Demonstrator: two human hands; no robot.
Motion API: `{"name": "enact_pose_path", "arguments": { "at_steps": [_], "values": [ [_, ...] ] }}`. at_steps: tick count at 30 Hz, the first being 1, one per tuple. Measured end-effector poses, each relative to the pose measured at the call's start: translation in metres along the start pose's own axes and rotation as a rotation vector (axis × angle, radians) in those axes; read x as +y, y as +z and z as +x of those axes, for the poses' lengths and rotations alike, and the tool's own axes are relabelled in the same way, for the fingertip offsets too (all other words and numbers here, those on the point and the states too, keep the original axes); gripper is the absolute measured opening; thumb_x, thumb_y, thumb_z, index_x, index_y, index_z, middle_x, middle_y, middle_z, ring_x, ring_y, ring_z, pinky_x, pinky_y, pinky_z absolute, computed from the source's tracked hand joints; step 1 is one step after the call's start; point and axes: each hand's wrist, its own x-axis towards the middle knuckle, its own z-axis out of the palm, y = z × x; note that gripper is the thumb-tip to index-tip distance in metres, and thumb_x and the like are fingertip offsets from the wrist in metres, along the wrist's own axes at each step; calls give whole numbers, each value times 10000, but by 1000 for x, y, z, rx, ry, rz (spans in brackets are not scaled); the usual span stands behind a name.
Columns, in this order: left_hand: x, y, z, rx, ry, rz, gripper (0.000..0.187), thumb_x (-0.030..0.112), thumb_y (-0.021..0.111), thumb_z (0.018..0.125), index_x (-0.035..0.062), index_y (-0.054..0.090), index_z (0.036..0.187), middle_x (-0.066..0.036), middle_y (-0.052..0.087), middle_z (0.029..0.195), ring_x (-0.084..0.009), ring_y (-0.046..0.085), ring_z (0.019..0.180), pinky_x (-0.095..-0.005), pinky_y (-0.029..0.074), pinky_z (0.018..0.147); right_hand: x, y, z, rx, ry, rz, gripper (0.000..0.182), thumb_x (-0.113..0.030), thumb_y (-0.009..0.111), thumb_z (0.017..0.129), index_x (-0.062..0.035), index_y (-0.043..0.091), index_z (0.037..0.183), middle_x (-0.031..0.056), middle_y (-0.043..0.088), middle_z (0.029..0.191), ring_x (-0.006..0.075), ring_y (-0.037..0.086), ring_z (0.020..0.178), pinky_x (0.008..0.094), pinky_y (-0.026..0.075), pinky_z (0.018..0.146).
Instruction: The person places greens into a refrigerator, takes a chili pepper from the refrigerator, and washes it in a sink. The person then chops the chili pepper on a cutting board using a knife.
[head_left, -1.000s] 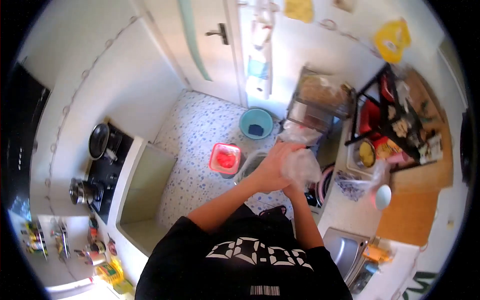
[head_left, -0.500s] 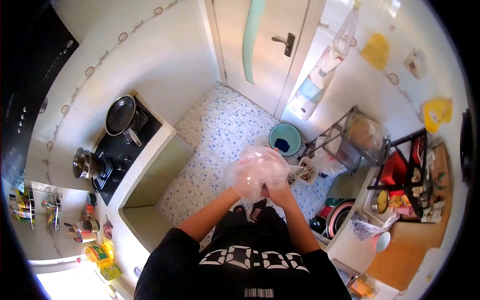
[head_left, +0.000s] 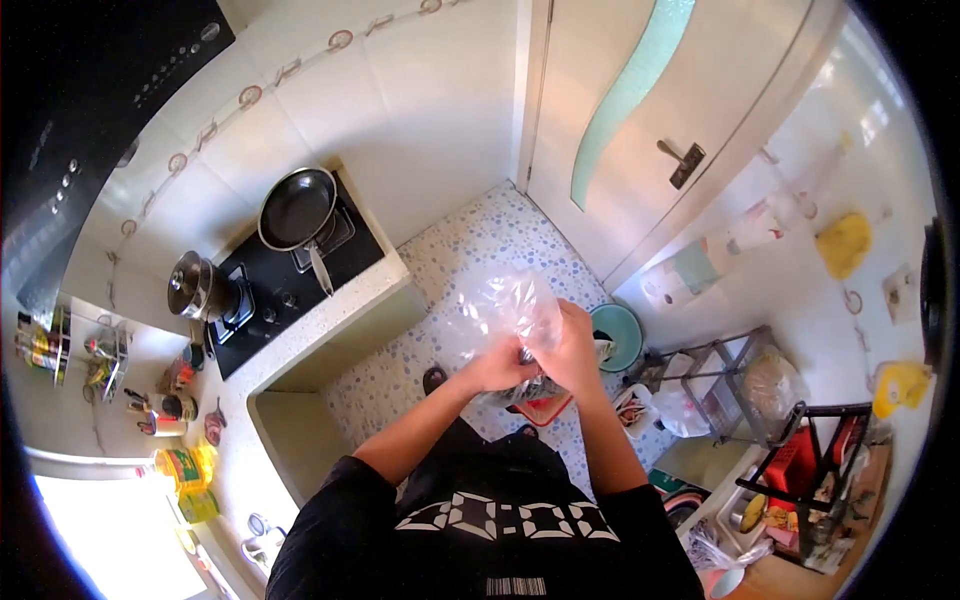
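Note:
A clear plastic bag (head_left: 505, 305) puffs out beyond my two hands, above the floor in front of my body. My left hand (head_left: 503, 366) is closed on the gathered part of the bag, fingers pressed together. Touching it from the right, my right hand (head_left: 567, 347) also grips the bag with bent fingers. Dark, shiny material shows just under my hands, partly hidden by them. Lower down, the edge of a red container (head_left: 545, 410) appears between my forearms.
A frying pan (head_left: 298, 208) and a pot (head_left: 200, 287) stand on the stove at the left. On the floor are a teal basin (head_left: 617, 338) and a dark rack (head_left: 715, 380). The door (head_left: 640, 120) is at the back. A cluttered counter (head_left: 745, 470) runs along the right.
My view has turned, so the stove and door sit further right. The bag no longer covers my hands; it now extends beyond them, bunched between my fingers.

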Motion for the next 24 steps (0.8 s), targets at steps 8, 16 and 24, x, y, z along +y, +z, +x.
{"name": "enact_pose_path", "arguments": {
  "at_steps": [8,16,24],
  "values": [
    [-10,-134,33,7,-5,6,385,127,789,820,44,675,1179,-76,719,1089,-193,643,1035,-379,499,943,41,81,99,-226,366,508,492,-84,841,746,-8,633,1185,58,678,1096,184,641,1012,329,515,894],
    [-17,-225,72,-49,-96,349,261,187,599,912,162,715,1145,-12,744,1044,-225,662,1042,-535,165,1203,1,101,157,113,482,613,706,-90,829,794,-26,498,1415,60,620,1264,177,574,1156,337,473,998],
    [-33,-238,126,-33,73,295,270,153,510,940,94,700,1122,-77,746,972,-272,666,1007,-470,338,1106,79,67,141,-34,632,533,618,-123,754,856,-32,522,1422,121,604,1344,206,573,1190,341,472,990]
  ]
}}
